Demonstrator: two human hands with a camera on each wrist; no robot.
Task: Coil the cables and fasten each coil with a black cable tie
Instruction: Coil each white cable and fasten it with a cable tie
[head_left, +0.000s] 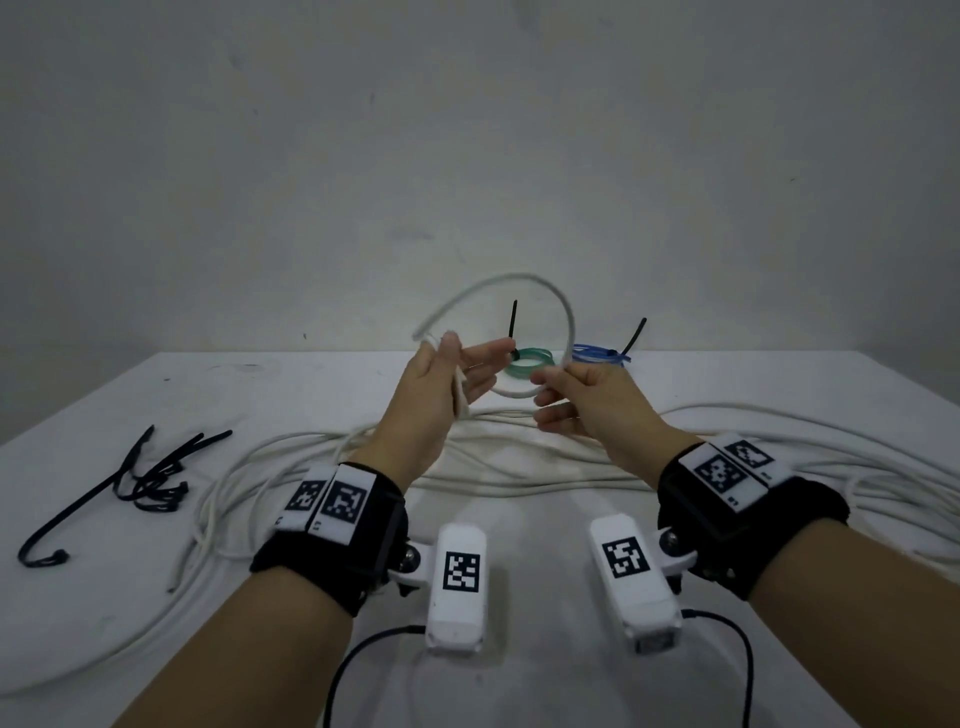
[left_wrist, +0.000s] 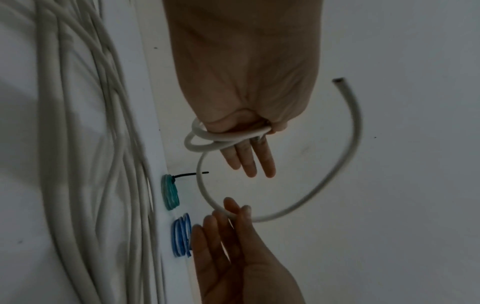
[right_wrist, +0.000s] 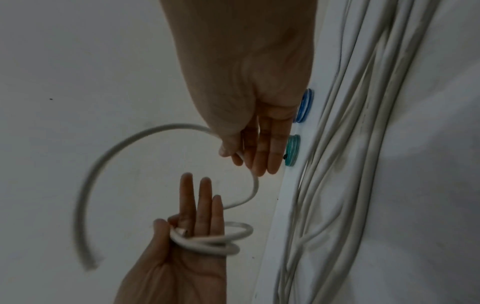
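A short white cable (head_left: 519, 280) is held up in the air over the table. My left hand (head_left: 447, 364) pinches two small loops of it (left_wrist: 205, 144) under the thumb, with the other fingers straight. My right hand (head_left: 558, 384) pinches the same cable (right_wrist: 249, 197) a little further along, between thumb and forefinger. Beyond that pinch the free end (left_wrist: 337, 80) curves away in a wide arc and hangs loose. Loose black cable ties (head_left: 150, 478) lie on the table at the left, apart from both hands.
A green coil (head_left: 530, 358) and a blue coil (head_left: 597, 354), each with a black tie, lie at the table's far edge behind my hands. Several long white cables (head_left: 519, 467) sprawl across the white table (head_left: 311, 389) below my wrists. A grey wall stands behind.
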